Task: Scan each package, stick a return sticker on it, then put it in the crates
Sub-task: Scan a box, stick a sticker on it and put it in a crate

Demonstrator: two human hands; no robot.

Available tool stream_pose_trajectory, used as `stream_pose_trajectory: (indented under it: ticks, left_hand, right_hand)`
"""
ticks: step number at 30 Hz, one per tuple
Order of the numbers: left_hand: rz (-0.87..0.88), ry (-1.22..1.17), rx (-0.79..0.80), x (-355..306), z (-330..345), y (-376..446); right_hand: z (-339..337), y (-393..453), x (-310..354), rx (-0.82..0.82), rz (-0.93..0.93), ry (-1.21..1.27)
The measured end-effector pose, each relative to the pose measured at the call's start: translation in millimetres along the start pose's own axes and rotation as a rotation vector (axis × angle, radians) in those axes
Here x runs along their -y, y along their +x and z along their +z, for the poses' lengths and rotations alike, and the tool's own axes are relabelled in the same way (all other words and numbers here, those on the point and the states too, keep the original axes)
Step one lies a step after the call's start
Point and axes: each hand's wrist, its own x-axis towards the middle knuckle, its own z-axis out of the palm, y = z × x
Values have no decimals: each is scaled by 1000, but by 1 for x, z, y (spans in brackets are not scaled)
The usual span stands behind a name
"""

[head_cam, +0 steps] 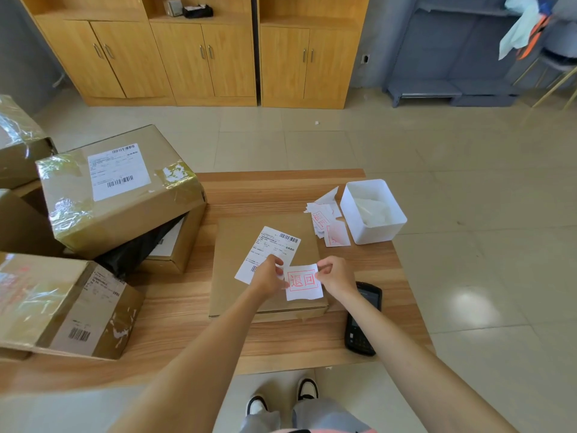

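Observation:
A flat brown cardboard package (237, 245) lies in the middle of the wooden table (175, 310), a white shipping label (274, 245) on its top. Over its near right corner I hold a white return sticker (302, 282) with red characters. My left hand (269, 275) pinches the sticker's left edge and my right hand (335, 278) pinches its upper right corner. A black handheld scanner (362, 323) lies on the table just right of the package, untouched.
More return stickers (327, 223) lie loose beside a white plastic bin (373, 210) at the table's far right. Several taped cardboard boxes (118, 189) and a black bag (140, 248) crowd the left side. Wooden cabinets (203, 51) stand beyond the tiled floor.

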Motion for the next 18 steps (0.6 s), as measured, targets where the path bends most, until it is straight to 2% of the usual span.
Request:
stream_pose_trajectory:
  ticks: [7,18]
  left_hand:
    - [5,54,4,-2,-1,0]
    - [-9,268,7,-12,4,6]
  right_hand:
    - [5,3,0,-10,-9,-59]
    - [15,8,-6,-8,-25,-168]
